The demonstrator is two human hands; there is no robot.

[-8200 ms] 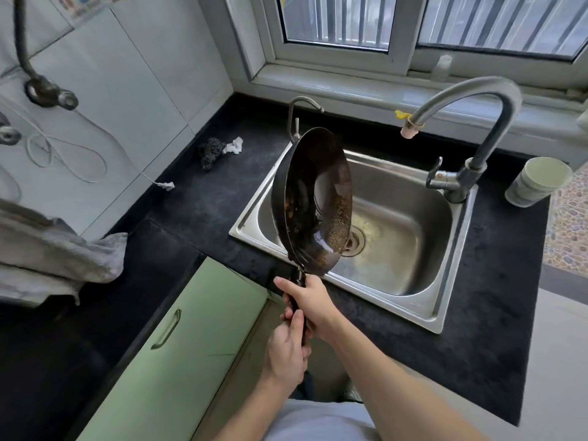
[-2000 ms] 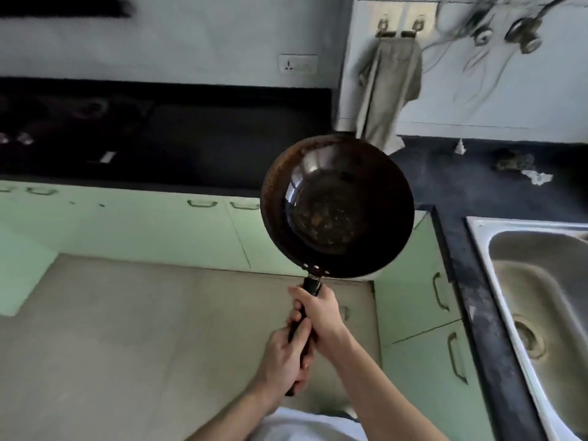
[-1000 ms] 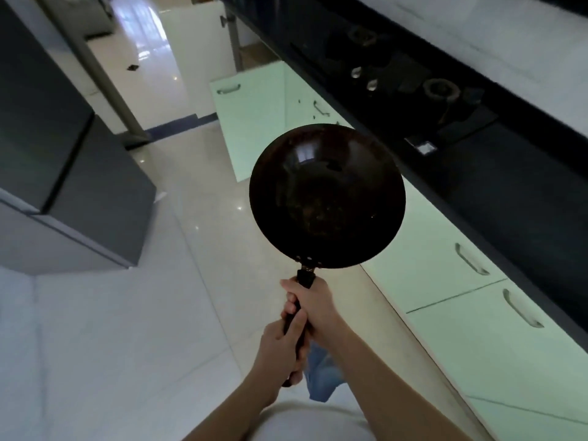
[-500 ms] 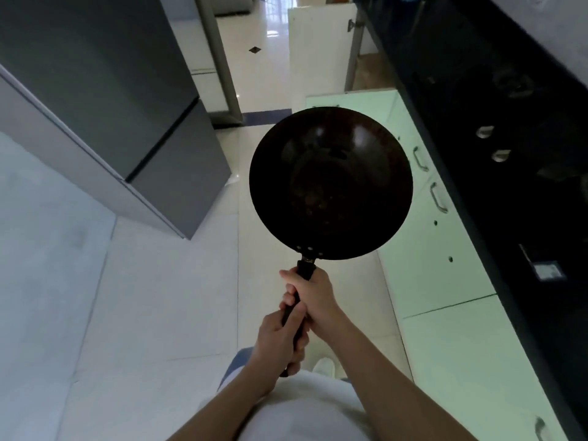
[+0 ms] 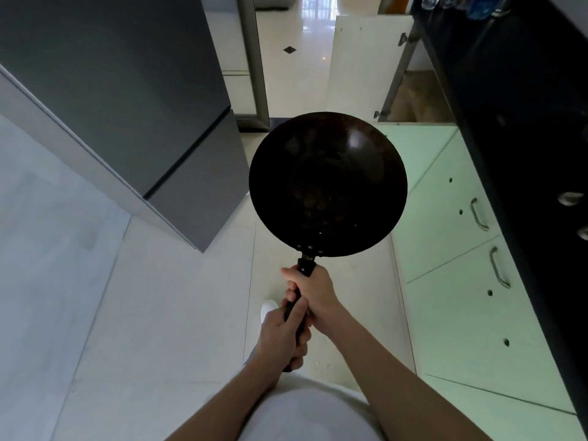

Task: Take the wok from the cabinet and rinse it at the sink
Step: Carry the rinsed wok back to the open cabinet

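I hold a dark round wok point(image 5: 327, 183) out in front of me above the floor, its bowl facing up toward me. Both hands grip its black handle. My right hand point(image 5: 313, 292) closes on the handle just below the bowl. My left hand point(image 5: 281, 337) closes on the handle's lower end, nearer my body. The sink is out of view. An open white cabinet door point(image 5: 362, 65) stands at the far end of the counter run, ahead of the wok.
Pale green cabinet fronts point(image 5: 451, 249) with metal handles run along the right under a black countertop point(image 5: 525, 122). A tall dark grey fridge point(image 5: 127, 100) stands on the left. Light tiled floor point(image 5: 165, 313) lies between them, leading to a doorway point(image 5: 296, 43).
I have turned away from the sink and now face down the kitchen aisle. The wok stays in both hands, held level in front of me; the open cabinet door has come closer.
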